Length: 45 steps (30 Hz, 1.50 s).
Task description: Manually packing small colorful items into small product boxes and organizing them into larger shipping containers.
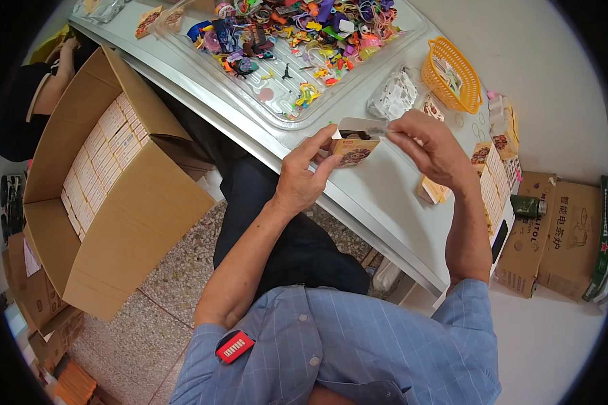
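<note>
My left hand [302,172] grips a small printed cardboard box [355,153] over the table's near edge, thumb in front and fingers behind. The box's top is open, its white flap raised and its inside dark. At the box's right end my right hand [422,145] is closed in a pinch, with a small greyish, see-through piece [380,129] at its fingertips. Whether that piece is a plastic packet or part of a flap I cannot tell. Beyond the hands lies a clear plastic tray [267,94] heaped with small colourful toys [317,34].
A large open carton [138,223] full of stacked small boxes [105,162] stands left. On the table's right are a yellow basket [431,67], a clear bag of white packets [393,94] and rows of small boxes [493,185]. Another person's arm [57,81] shows far left.
</note>
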Each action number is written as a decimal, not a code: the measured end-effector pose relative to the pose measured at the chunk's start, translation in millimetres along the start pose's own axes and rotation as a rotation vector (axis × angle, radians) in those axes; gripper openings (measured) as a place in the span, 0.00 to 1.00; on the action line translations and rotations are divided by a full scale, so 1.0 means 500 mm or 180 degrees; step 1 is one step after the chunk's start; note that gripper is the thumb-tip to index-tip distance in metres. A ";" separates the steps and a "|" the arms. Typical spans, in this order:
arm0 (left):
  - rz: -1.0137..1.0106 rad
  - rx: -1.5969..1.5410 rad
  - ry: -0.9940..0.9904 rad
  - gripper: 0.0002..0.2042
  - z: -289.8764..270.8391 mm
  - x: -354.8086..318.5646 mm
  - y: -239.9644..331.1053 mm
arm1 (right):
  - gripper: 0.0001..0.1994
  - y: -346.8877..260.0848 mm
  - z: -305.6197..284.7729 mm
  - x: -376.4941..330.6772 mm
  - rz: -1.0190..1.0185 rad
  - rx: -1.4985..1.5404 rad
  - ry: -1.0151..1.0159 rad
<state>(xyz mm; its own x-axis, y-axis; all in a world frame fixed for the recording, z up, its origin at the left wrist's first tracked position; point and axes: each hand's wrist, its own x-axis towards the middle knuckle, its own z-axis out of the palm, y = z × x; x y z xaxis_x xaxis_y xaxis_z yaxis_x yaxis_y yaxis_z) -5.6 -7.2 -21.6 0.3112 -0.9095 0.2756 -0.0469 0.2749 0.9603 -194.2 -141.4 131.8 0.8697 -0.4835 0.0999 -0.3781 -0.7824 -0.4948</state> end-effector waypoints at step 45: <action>0.0167 0.0274 -0.0187 0.28 -0.022 0.004 -0.007 | 0.11 0.031 -0.021 0.335 0.0667 0.1481 0.0142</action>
<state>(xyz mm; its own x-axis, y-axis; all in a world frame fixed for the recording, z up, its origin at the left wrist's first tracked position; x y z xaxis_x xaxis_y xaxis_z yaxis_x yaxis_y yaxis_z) 5.8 -6.6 -24.8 0.2502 -0.9120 0.3251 -0.1438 0.2970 0.9440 -57.6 -238.3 150.0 0.7722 -0.6353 -0.0109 -0.3527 -0.4142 -0.8391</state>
